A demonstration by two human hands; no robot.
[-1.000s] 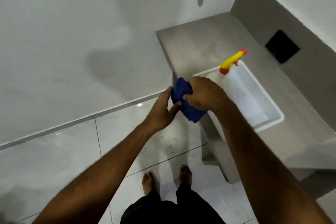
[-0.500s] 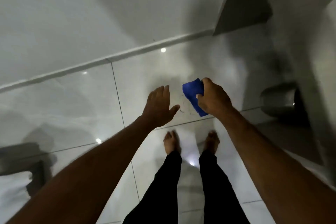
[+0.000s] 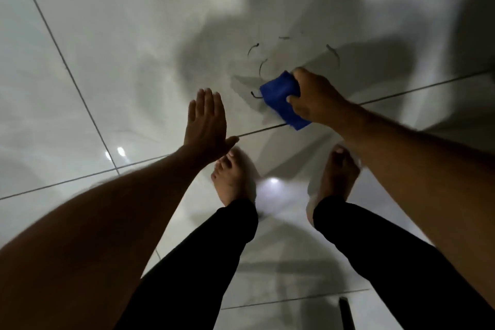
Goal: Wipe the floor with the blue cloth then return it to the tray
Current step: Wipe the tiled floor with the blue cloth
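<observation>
- Our right hand (image 3: 317,100) grips the cloth (image 3: 282,100) with closed fingers; the cloth is folded into a thick blue pad.
- The cloth is low over the floor (image 3: 107,43), just beyond the right foot (image 3: 338,169). We cannot tell if it touches the tile already.
- Our left hand (image 3: 206,123) is empty, the fingers straight and together, the thumb apart. It hangs above the floor, to the left of the cloth.
- Several thin dark marks (image 3: 263,64) lie on the tile, on the far side of the cloth and at its left edge. We judge these are the dirt to remove.
- To wipe well, we should press the pad flat and not only with its edge, then push it far across the marks in overlapping strokes.
- The tile is glossy and perhaps slippery, so the bare feet should stay planted.
- The tray is not in view; the return comes later.
</observation>
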